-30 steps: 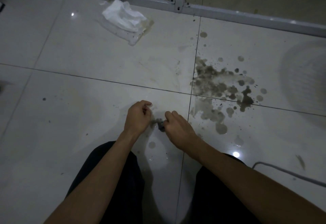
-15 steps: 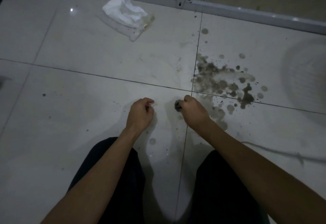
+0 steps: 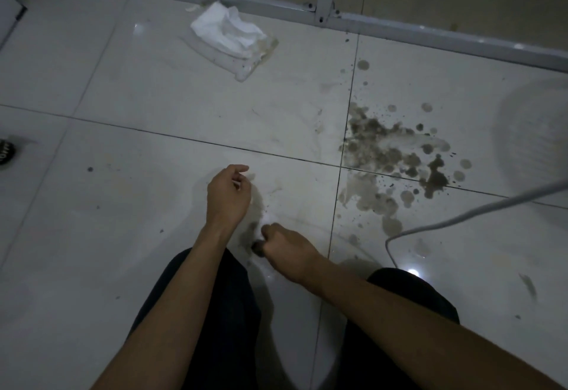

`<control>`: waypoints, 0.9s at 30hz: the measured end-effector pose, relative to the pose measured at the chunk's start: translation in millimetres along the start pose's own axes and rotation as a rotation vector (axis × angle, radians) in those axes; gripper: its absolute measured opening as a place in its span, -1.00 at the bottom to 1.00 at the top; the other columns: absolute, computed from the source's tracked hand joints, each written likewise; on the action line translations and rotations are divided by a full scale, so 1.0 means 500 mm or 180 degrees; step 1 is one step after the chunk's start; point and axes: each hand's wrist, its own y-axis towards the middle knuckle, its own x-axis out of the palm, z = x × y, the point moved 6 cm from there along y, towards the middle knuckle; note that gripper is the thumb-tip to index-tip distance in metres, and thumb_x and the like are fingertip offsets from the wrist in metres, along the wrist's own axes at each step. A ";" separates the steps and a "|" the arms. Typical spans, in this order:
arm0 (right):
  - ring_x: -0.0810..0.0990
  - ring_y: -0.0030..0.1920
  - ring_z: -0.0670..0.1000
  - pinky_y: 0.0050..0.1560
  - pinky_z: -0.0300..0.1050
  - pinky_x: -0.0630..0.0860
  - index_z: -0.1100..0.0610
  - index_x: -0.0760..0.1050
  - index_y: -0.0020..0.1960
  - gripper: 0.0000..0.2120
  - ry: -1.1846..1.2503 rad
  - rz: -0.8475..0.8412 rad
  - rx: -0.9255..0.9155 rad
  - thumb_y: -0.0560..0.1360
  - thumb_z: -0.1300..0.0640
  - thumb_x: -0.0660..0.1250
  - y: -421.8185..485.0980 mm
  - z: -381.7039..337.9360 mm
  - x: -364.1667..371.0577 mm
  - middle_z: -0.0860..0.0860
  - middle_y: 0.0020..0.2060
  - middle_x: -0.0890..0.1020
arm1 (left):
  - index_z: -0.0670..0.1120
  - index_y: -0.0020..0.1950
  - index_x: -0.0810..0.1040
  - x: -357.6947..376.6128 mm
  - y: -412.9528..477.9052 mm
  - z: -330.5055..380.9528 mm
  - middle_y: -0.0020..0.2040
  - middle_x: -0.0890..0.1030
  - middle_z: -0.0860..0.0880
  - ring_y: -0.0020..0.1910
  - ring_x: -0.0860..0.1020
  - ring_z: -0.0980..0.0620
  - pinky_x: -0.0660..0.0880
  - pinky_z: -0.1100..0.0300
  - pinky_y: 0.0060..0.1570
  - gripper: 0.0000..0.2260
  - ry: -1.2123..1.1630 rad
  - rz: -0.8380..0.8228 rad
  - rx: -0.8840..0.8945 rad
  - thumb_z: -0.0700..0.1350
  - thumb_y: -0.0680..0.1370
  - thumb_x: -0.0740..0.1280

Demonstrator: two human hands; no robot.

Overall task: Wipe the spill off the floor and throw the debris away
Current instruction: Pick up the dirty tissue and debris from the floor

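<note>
Right hand [image 3: 287,248] is pinching a small dirty tissue wad [image 3: 259,233] low over the floor [image 3: 123,236]; left hand [image 3: 227,197] is hovering half-curled, grip empty as far as visible. Wad looks soggy, light, tear-prone: bunching beats pulling. Spill [image 3: 396,156] is sitting well right, mostly unwiped.

A dark brown spill [image 3: 396,156] stains the glossy white tiled floor [image 3: 153,236], spreading in blotches and scattered droplets across the grout cross where four tiles meet, thickest on the far right tile and trailing into paler wet patches on the near one. A crumpled white tissue [image 3: 229,31], its near edge soaked and browned, lies flat on the far tile close to the metal frame. A small soiled wad [image 3: 256,233], white and dark grey, sits pinched against the floor at the near tile's edge.
</note>
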 end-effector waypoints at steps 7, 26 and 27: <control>0.45 0.03 0.18 -0.10 -0.04 0.32 0.33 0.48 0.07 -0.78 -0.0113 0.1015 0.0310 0.52 0.36 0.10 0.106 0.008 -0.090 0.25 0.03 0.48 | -0.05 0.12 0.55 -0.027 0.010 -0.015 -0.07 0.58 -0.02 -0.15 0.53 0.09 0.36 0.44 -0.21 -0.79 0.0209 0.0113 -0.0011 -0.21 0.52 0.25; 0.60 -0.36 -0.05 -0.46 -0.27 0.45 0.15 0.67 -0.18 -0.59 -0.1589 0.0509 -0.0893 -0.02 0.29 0.62 -0.003 -0.048 -0.022 0.00 -0.36 0.64 | -0.18 0.36 0.38 -0.154 -0.028 -0.061 0.42 0.32 -0.23 0.39 0.26 -0.22 0.23 -0.08 0.38 -0.58 0.1680 -0.0194 0.0462 -0.21 0.50 0.30; 0.60 -0.36 -0.05 -0.46 -0.26 0.45 0.14 0.67 -0.18 -0.61 -0.1545 0.0530 -0.0901 0.01 0.30 0.60 0.008 -0.055 -0.018 0.00 -0.35 0.64 | -0.18 0.36 0.38 -0.157 -0.024 -0.066 0.42 0.32 -0.23 0.40 0.26 -0.22 0.23 -0.09 0.38 -0.58 0.1686 -0.0191 0.0429 -0.21 0.50 0.29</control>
